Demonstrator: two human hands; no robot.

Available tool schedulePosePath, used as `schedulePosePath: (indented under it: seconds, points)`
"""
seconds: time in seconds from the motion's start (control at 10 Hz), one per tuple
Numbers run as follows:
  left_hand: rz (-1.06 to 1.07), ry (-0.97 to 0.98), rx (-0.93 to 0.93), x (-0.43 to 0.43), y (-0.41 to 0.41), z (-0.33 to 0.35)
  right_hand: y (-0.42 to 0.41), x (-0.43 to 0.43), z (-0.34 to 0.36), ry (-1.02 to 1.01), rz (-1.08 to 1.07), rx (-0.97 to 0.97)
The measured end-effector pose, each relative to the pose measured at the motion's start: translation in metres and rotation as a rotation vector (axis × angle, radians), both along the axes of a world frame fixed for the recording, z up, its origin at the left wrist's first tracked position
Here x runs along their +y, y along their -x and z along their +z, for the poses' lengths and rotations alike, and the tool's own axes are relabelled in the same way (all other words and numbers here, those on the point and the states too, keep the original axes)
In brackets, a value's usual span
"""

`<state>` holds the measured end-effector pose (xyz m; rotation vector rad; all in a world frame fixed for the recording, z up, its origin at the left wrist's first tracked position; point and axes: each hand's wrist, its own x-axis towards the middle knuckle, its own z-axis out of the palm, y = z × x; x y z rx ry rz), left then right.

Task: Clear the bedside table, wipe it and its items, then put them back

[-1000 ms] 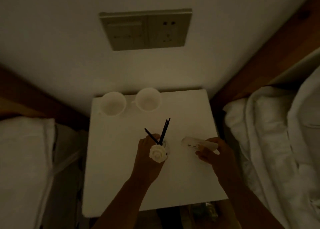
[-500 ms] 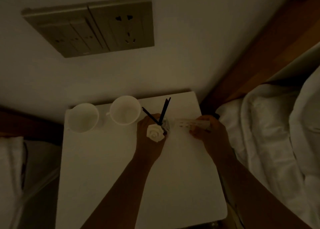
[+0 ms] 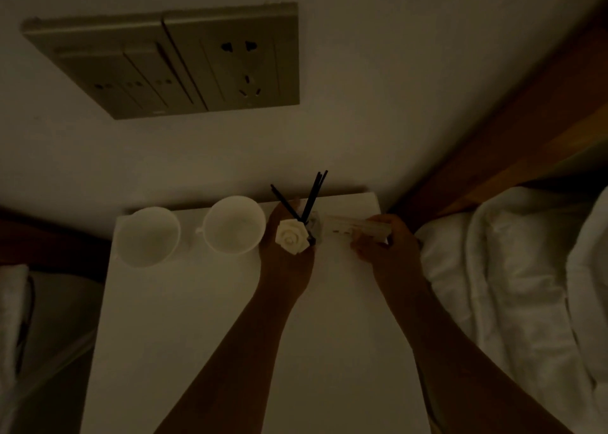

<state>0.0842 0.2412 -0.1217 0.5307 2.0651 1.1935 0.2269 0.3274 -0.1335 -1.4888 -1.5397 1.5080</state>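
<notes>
Your left hand (image 3: 286, 266) grips the diffuser (image 3: 311, 228), a small clear bottle with black reeds fanning upward and a cream rose (image 3: 292, 240) sitting above your knuckles. Just right of those fingers, your right hand (image 3: 386, 246) closes around one end of a pale remote (image 3: 353, 228), which lies flat and points toward the bottle. Two white cups (image 3: 234, 224) stand upright, side by side, left of your left hand, along the back edge of the white table (image 3: 197, 335).
</notes>
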Motion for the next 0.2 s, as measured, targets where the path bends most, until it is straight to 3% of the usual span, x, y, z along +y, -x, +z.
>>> schedulePosePath:
  seconds: [0.2]
  points:
    - [-0.124, 0.04, 0.102, -0.034, -0.019, 0.009, -0.008, -0.022, 0.015, 0.053, -0.205, -0.001]
